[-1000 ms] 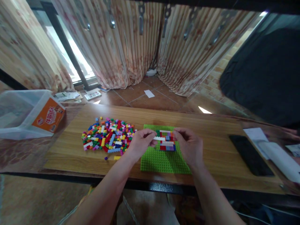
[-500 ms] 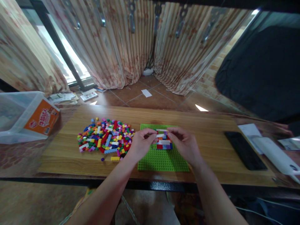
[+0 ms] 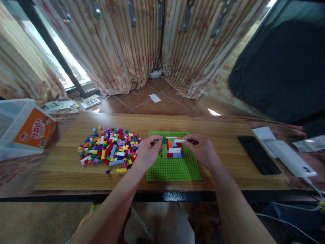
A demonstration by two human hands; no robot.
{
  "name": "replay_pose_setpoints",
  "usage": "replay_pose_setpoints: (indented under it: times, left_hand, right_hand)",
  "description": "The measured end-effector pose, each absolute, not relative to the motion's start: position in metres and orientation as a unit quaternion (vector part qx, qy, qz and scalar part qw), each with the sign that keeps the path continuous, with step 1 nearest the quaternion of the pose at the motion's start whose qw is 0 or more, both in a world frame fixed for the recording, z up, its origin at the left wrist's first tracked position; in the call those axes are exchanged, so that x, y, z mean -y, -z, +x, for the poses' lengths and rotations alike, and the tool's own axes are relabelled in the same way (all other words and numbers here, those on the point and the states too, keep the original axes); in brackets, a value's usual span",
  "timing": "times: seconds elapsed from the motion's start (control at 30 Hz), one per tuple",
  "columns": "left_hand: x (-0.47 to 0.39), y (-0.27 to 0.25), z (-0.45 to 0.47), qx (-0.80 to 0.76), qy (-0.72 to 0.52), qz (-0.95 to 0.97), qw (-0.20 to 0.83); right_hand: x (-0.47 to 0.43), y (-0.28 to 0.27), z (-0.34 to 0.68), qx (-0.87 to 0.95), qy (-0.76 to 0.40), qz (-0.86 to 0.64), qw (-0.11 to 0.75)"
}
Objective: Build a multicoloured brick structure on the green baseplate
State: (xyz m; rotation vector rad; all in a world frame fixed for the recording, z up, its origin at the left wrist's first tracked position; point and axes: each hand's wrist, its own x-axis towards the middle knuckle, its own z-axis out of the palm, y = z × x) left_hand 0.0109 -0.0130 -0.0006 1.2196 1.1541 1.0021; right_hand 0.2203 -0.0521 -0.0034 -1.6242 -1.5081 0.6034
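Observation:
A green studded baseplate (image 3: 175, 171) lies on the table, carrying a low rectangular build of bricks (image 3: 174, 155) in red, white, blue and other colours. Between the thumb and fingers of my right hand (image 3: 201, 149) is a long white brick (image 3: 179, 140), held over the upper part of the build. My left hand (image 3: 149, 152) is curled at the build's left side, its fingertips beside a dark green brick (image 3: 164, 139). Whether those fingertips grip anything is too small to make out. A heap of loose coloured bricks (image 3: 109, 149) spreads left of the baseplate.
A clear plastic box with an orange label (image 3: 35, 128) stands at the far left. At the right lie a black phone (image 3: 259, 155), a white device with a cable (image 3: 291, 158) and papers. The wooden table's (image 3: 218, 125) front edge has a dark frame.
My left hand has come away from the white brick, which stays in my right hand and now slants at the build's upper right. The whole view has shifted slightly.

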Motion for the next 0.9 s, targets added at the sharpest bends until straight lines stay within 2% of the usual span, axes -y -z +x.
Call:
replay_pose_setpoints:
  times: [0.4,0.7,0.9]
  left_hand:
    - [0.011,0.002,0.007,-0.492,-0.399,0.587,0.505]
    - [0.016,0.002,0.009,-0.489,-0.376,0.635,0.466]
    - [0.021,-0.002,0.011,-0.426,-0.39,0.644,0.502]
  right_hand:
    - [0.049,0.007,0.218,0.622,-0.245,-0.638,0.382]
    - [0.054,0.005,0.212,0.622,-0.247,-0.613,0.42]
    - [0.057,0.004,0.194,0.64,-0.251,-0.596,0.415]
